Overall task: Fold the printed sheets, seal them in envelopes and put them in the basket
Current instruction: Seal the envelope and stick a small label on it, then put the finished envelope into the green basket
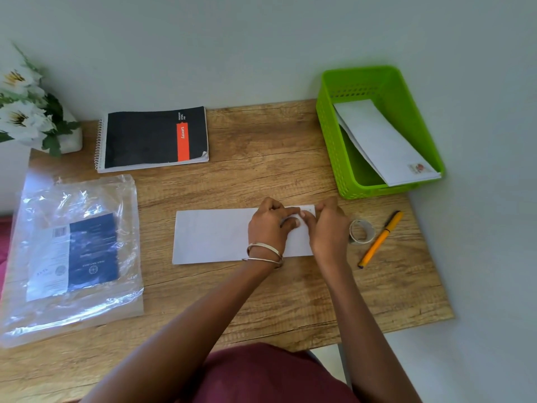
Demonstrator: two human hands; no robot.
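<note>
A white envelope lies flat on the wooden table in front of me. Both hands work at its right end. My left hand, with bangles on the wrist, has curled fingers and pinches the paper between index finger and thumb. My right hand meets it from the right, thumb and fingertips curled onto the envelope's upper right corner; what lies under the fingertips is hidden. The green plastic basket stands at the back right and holds a stamped white envelope leaning against its wall.
A tape roll and an orange pen lie just right of my hands. A black spiral notebook sits at the back, a clear plastic bag of paper at the left, white flowers in the far left corner.
</note>
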